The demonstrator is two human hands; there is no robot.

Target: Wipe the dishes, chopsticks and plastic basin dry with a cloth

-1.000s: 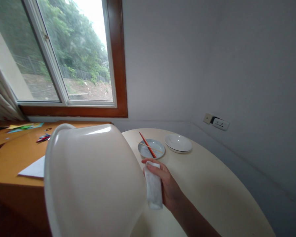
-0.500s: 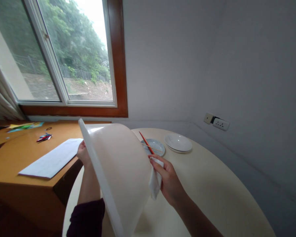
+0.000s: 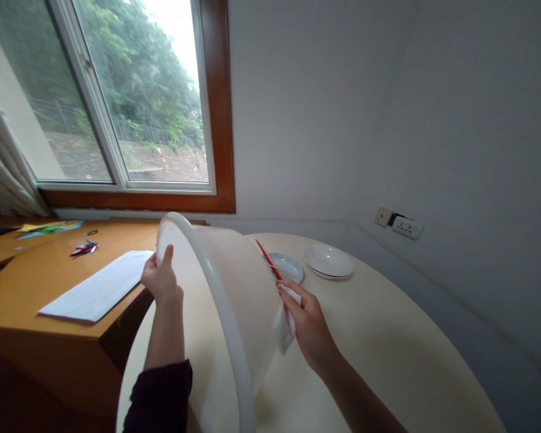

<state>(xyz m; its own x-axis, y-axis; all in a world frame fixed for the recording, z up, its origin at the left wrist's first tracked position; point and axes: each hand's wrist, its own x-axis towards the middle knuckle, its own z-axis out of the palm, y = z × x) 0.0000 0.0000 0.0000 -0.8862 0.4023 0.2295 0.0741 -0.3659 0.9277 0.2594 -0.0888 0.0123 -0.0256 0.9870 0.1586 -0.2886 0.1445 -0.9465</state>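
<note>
A large white plastic basin (image 3: 238,288) is tipped on its side above the round table, its open mouth facing left. My left hand (image 3: 161,275) is closed on the basin's far rim, thumb inside and fingers behind the wall. A folded white cloth or tissue (image 3: 285,325) is pinched in my right hand (image 3: 309,325), against or very near the basin's outer base. Just beyond that hand, a red stick (image 3: 269,260) slants across a pale blue plate (image 3: 293,267); its near end is hidden by my fingers. Part of the plate is behind the basin.
Stacked white dishes (image 3: 328,261) stand at the back of the round cream table (image 3: 379,343). A wooden desk (image 3: 9,300) adjoins on the left, bearing folded white paper (image 3: 101,285), small coloured items (image 3: 85,248) and a black ring (image 3: 92,233). A wall socket (image 3: 407,227) is at right.
The basin has turned so that its mouth and inner wall show more. My left hand, mostly hidden before, now shows its thumb. My right hand with the white cloth has barely shifted.
</note>
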